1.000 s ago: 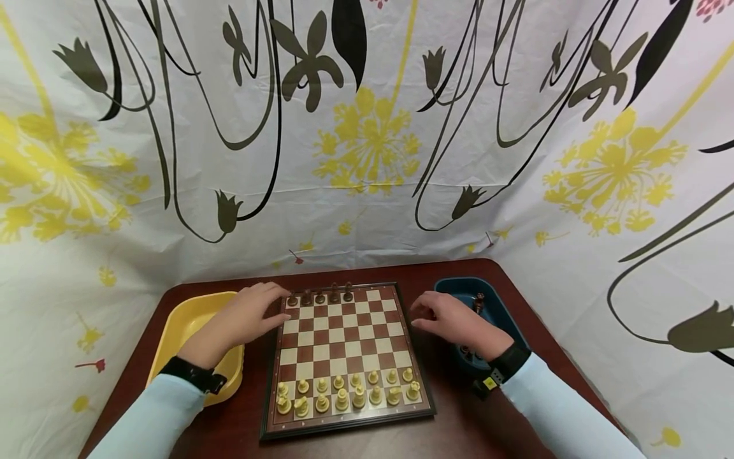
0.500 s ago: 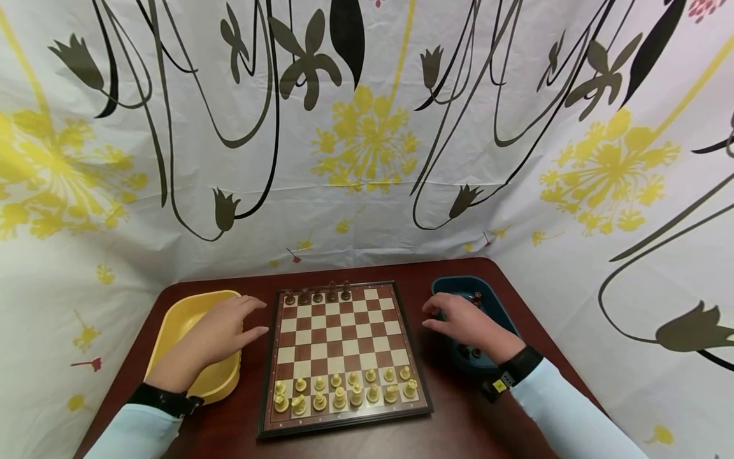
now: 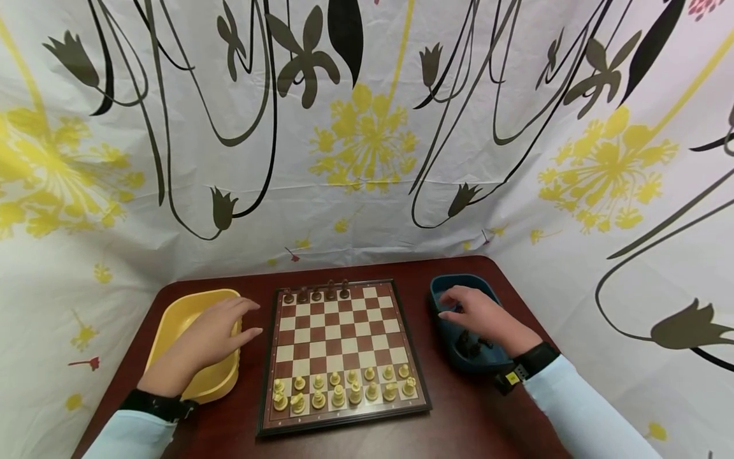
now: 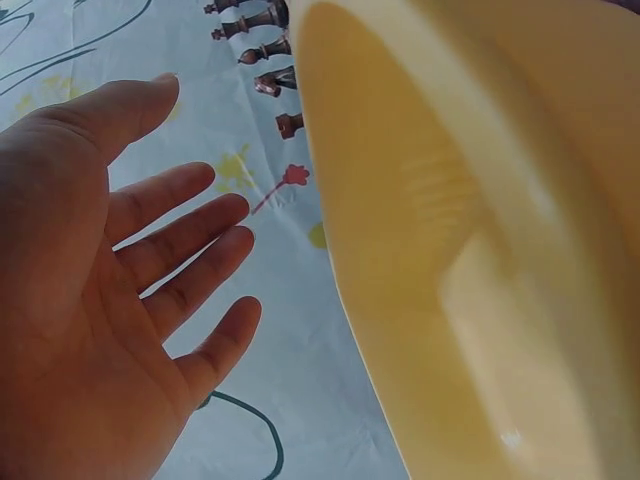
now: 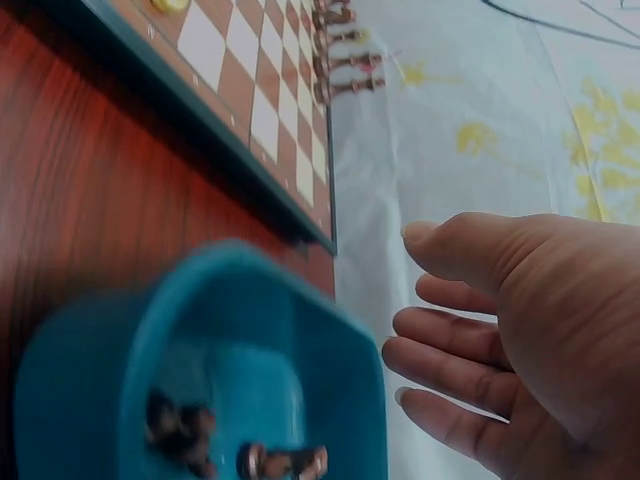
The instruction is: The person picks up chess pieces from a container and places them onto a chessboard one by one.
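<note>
My left hand (image 3: 209, 335) is over the yellow tray (image 3: 166, 325), its fingers spread and nothing in them; the left wrist view shows the bare palm (image 4: 90, 270). Above the blue tray (image 3: 441, 347) is my right hand (image 3: 478, 312), fingers loosely extended and holding nothing. Dark chess pieces (image 3: 467, 345) lie in that tray. Between the hands is the chessboard (image 3: 343, 341). Several dark pieces (image 3: 316, 295) stand along its far row from the left corner. Two rows of cream pieces (image 3: 338, 395) line the near side.
A dark red tabletop (image 3: 367, 443) carries the board and both trays. Behind it hangs a white curtain (image 3: 344, 242) with flower patterns, which also runs down both sides. Each wrist wears a black strap (image 3: 155, 405).
My left hand has drawn back leftward from the board's far left corner to the yellow tray. My right hand has moved right, from beside the board to over the blue tray.
</note>
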Available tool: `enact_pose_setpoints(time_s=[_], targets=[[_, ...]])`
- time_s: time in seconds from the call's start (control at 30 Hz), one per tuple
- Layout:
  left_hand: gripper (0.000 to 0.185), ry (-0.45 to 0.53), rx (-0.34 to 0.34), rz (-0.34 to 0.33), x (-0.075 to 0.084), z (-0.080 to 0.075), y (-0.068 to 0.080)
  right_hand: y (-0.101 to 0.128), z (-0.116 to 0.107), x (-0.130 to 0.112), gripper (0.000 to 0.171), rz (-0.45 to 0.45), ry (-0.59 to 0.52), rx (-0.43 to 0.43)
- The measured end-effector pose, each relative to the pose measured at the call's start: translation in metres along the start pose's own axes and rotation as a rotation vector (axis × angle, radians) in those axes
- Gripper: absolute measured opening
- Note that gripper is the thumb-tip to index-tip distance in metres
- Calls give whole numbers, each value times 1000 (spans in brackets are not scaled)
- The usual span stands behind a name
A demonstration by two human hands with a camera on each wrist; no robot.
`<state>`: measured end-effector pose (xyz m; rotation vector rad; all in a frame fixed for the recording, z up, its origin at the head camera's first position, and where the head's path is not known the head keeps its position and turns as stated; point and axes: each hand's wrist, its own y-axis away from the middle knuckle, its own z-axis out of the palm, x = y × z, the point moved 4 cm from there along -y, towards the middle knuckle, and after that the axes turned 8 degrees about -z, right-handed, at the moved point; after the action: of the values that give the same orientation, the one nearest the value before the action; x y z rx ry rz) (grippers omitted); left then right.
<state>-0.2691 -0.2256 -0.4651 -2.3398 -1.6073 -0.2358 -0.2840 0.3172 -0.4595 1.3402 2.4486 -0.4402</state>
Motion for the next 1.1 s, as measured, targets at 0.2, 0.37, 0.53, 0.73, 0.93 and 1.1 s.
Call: enact_pose_setpoints(time_s=[0.2,0.37,0.53,0.73,0.93,1.1], targets=[[50,13,1,-20,-5,0,4,10,-14,28,28,49,6,-1],[49,20,14,-19,-8,1,7,18,-23,46,26,95,4,-3],[46,26,20,-20,-11,2,10,20,-26,62,26,112,18,-22],[47,26,19,-32,-15,5,13,16,-29,73,25,93,39,-59],[46,29,6,-50,-17,8,14,11,-23,75,26,57,106,-103],[46,34,9,-46,-18,9,15,8,-14,80,24,66,195,-132]])
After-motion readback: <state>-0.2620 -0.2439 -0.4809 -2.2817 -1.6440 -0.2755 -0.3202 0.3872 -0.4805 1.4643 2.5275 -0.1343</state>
